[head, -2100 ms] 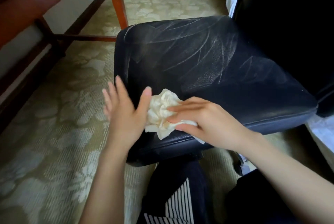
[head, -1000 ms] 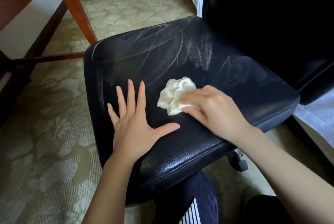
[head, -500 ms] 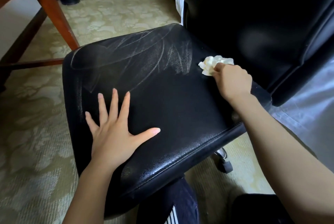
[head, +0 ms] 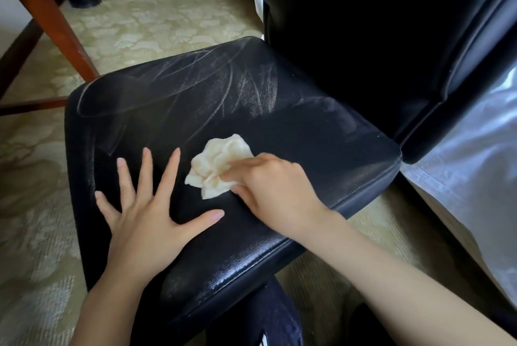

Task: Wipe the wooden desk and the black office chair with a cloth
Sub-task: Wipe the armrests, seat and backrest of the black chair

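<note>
- Palm of left hand [head: 145, 222] lies flat, fingers spread, beside the grip.
- Right hand [head: 277, 192] pinches the crumpled cloth [head: 218, 169] on the black office chair [head: 321, 150] seat; chair-wiping step, I'd say.
- Beyond the grip, dusty streaks [head: 251, 88] likely want a forward sweep next.

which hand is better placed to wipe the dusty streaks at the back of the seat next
Right, probably. The right hand grips the cloth on the seat, with the dusty streaks just beyond it. The left hand lies flat and spread near the seat's front, holding nothing.
</note>
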The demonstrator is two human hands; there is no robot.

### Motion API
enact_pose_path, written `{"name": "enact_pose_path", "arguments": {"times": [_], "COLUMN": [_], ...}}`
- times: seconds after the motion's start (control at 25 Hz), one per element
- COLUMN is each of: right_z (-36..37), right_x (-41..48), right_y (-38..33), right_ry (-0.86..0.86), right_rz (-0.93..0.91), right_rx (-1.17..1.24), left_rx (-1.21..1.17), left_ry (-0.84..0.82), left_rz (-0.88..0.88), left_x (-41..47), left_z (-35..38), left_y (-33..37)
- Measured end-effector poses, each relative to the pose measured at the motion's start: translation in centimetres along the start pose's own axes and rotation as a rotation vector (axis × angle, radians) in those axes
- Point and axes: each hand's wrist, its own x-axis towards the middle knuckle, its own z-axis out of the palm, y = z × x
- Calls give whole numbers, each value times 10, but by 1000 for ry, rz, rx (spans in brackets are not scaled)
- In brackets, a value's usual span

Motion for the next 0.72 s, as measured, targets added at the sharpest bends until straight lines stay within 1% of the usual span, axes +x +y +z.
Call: {"name": "enact_pose_path", "arguments": {"times": [0.08, 0.2, 0.28, 0.36, 0.48, 0.64, 0.72], "right_z": [-4, -13, -14, -15, -19, -20, -13], "right_x": [-2, -4, -3, 2, 7, -15, -37], "right_y": [28, 71, 95, 116, 141, 149, 143], "right_ry": [5, 36, 60, 91, 109, 197, 252], "right_rz": [91, 253, 342, 431, 592, 767, 822], "right_rx": [-2, 86, 98, 79, 37, 32, 57], "left_rx": [9, 85, 163, 221, 247, 254, 261], "left_ry": [-27, -101, -143, -140, -142, -246, -293], "left_rz": [-14, -36, 0, 72, 202, 460, 508], "left_x": [0, 1, 2, 8, 26, 49, 58], "left_z": [-2, -8, -13, -18, -12, 16, 25], "left_y": [2, 6, 11, 24, 66, 117, 118]}}
